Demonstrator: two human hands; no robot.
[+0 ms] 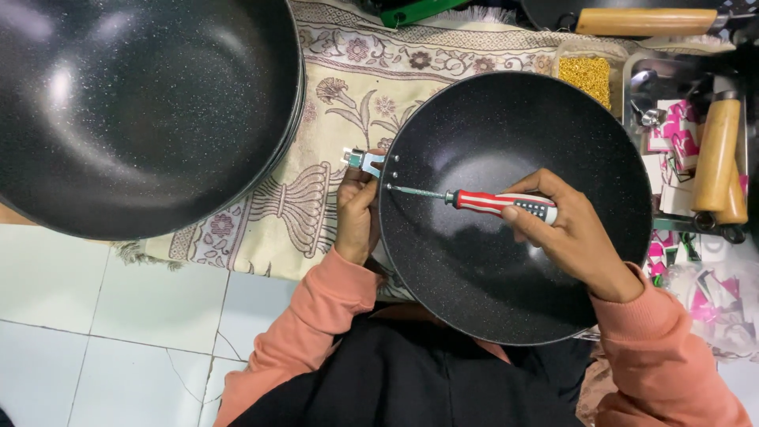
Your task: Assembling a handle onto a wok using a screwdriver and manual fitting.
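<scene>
Right hand [573, 229] is wrapped tight around a screwdriver [498, 203] with a red-and-white striped handle, the shaft lying across the inside of the black speckled wok [514, 300] and the tip pressed against the inner wall by the rim, just beside two small rivet holes. Left hand [356, 213] is clamped on the outside of that same rim, fingers closed over a small metal bracket [365, 160] that sits against the wok's edge. The wok rests in the person's lap, over salmon-pink sleeves. To the left lies a stack of larger black woks [142, 111] on a patterned cream cloth [348, 87]. On the right, a metal tray [642, 67] holds wooden handles [718, 154], and a clear tub of brass-coloured screws [587, 77] sits just beside it.
</scene>
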